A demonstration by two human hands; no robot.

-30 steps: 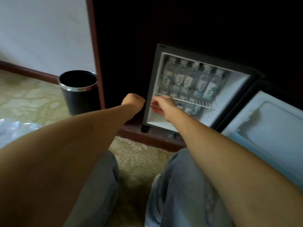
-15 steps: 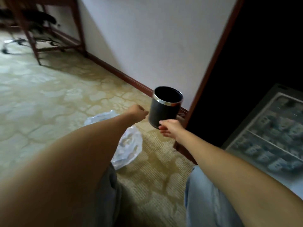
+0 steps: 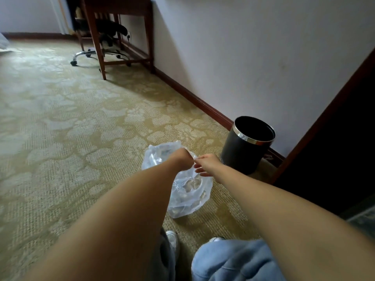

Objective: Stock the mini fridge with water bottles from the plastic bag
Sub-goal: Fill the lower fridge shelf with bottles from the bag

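The clear plastic bag (image 3: 183,201) lies on the patterned carpet in front of my knees. Blurred bottle shapes (image 3: 190,186) show through its plastic. My left hand (image 3: 181,160) is curled into a fist on the bag's upper rim and seems to grip the plastic; its fingers are hidden. My right hand (image 3: 206,165) is just to the right of it, with fingers spread loosely and the fingertips at the bag's edge. Of the mini fridge only a dim sliver (image 3: 363,217) shows at the right edge.
A black bin (image 3: 246,146) with a metal rim stands right of the bag against the wall. The dark cabinet (image 3: 334,151) fills the right side. A wooden desk (image 3: 121,33) and a wheeled chair (image 3: 105,51) stand far back. My knees (image 3: 233,260) are at the bottom.
My view has swung left from the open fridge to the carpet. Both hands have moved away from the fridge shelf, past the bin, and down onto the plastic bag.
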